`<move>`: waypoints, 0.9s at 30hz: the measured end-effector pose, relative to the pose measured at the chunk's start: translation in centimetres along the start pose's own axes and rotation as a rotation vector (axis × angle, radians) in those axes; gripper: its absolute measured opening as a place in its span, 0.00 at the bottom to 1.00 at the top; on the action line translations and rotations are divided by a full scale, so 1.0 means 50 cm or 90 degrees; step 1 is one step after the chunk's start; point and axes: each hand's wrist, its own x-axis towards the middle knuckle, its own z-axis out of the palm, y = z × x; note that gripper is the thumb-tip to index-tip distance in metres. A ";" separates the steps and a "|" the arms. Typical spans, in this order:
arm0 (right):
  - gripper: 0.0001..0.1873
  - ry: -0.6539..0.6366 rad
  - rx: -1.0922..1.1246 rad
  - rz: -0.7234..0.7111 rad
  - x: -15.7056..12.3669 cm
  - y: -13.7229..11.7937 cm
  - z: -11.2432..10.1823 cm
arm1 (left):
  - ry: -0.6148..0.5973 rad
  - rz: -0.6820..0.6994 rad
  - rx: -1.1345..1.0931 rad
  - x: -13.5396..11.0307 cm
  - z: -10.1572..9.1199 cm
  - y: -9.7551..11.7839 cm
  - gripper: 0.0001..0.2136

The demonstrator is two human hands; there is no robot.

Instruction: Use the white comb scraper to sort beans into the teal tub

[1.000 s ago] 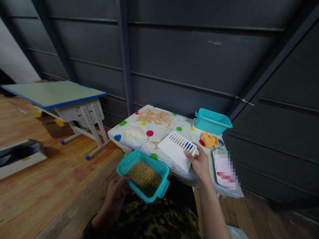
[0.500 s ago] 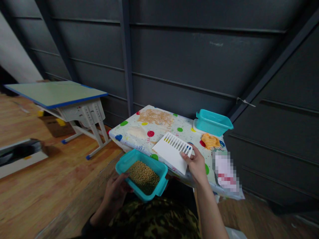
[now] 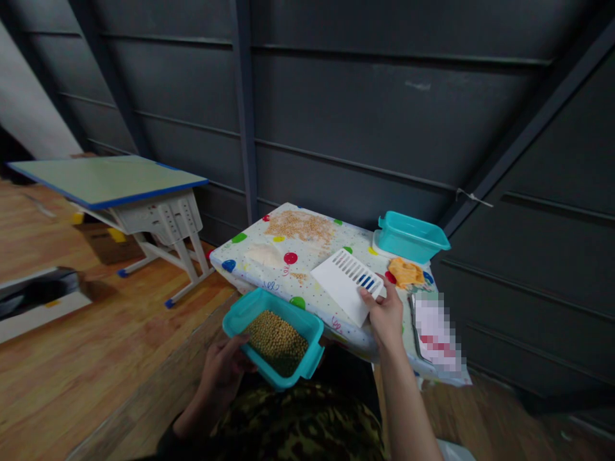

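Note:
My left hand (image 3: 225, 362) grips the near left rim of a turquoise plastic tub (image 3: 312, 363), holding it tilted just off the table's front edge. Soybeans (image 3: 276, 336) lie inside the tub. In my right hand (image 3: 384, 310) is a white flat scraper with a row of slots (image 3: 339, 288), its wide edge over the tablecloth. A small scatter of beans (image 3: 300, 276) lies left of the scraper. Farther back spreads a larger patch of beans (image 3: 300, 227), and a pile of white powder or fine grain (image 3: 264, 254) sits near the table's left side.
The low table wears a dotted plastic cloth (image 3: 317, 257). At its back right stand a second turquoise tub (image 3: 413, 235) and an orange cloth (image 3: 406, 273). A blurred-out packet or sheet (image 3: 435, 330) lies at the right edge. A green-topped desk (image 3: 110, 179) stands left; a dark panelled wall (image 3: 346, 115) rises behind.
My right hand has moved the scraper a little right and back, uncovering the small scatter of beans. The left hand and its tub have stayed in place.

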 end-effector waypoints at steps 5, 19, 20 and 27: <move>0.42 -0.031 0.023 -0.007 0.011 0.003 0.013 | 0.011 -0.012 -0.009 -0.001 0.002 0.002 0.17; 0.40 -0.086 0.045 0.017 -0.012 -0.023 0.018 | -0.031 0.006 -0.004 0.010 -0.010 -0.013 0.18; 0.40 -0.083 0.045 0.023 -0.013 -0.023 0.018 | -0.025 0.003 -0.002 0.011 -0.011 -0.013 0.18; 0.39 -0.105 0.076 0.047 -0.020 -0.026 0.022 | -0.006 0.002 0.011 0.008 0.001 -0.006 0.18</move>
